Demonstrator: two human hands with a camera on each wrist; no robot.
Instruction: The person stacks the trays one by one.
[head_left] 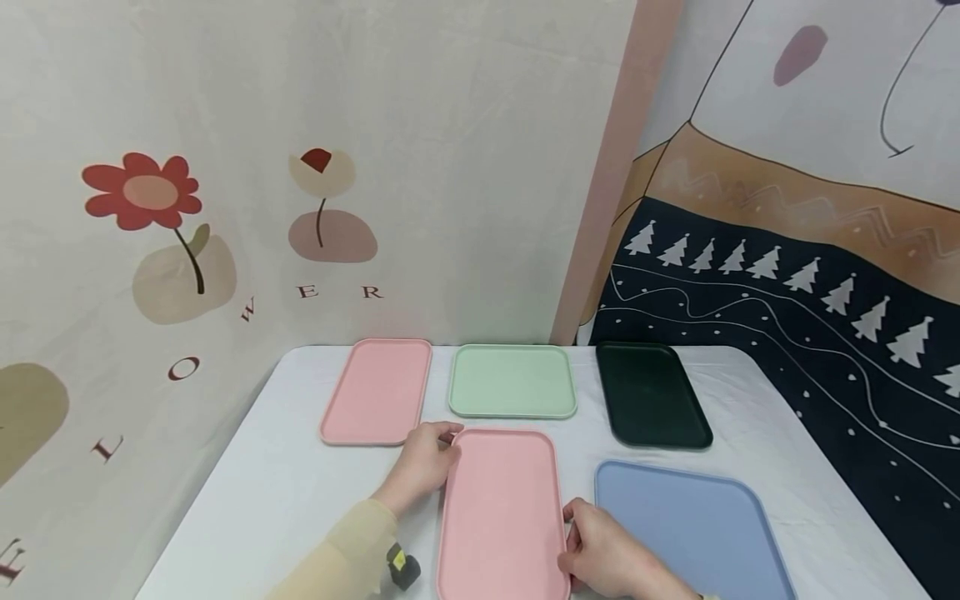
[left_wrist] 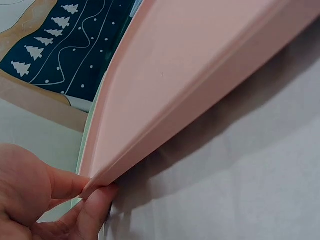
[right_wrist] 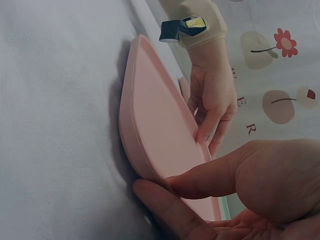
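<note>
A pink rectangular tray [head_left: 502,517] with a raised rim lies in front of me, its near end cut off in the head view. My left hand [head_left: 427,462] pinches its far left corner between thumb and fingers; the left wrist view shows the tray [left_wrist: 165,85] tilted, with a shadow under its edge. On the right long side, my right hand [head_left: 603,546] pinches the rim. Thumb and finger of that right hand [right_wrist: 240,185] lie above and below the rim in the right wrist view, where the left hand [right_wrist: 215,100] also shows at the far edge.
Behind stand a second pink tray [head_left: 378,392], a light green tray [head_left: 513,382] and a dark green tray [head_left: 652,396]. A blue tray [head_left: 690,525] lies right, partly behind my right hand. The white table [head_left: 247,492] meets a printed curtain [head_left: 465,167].
</note>
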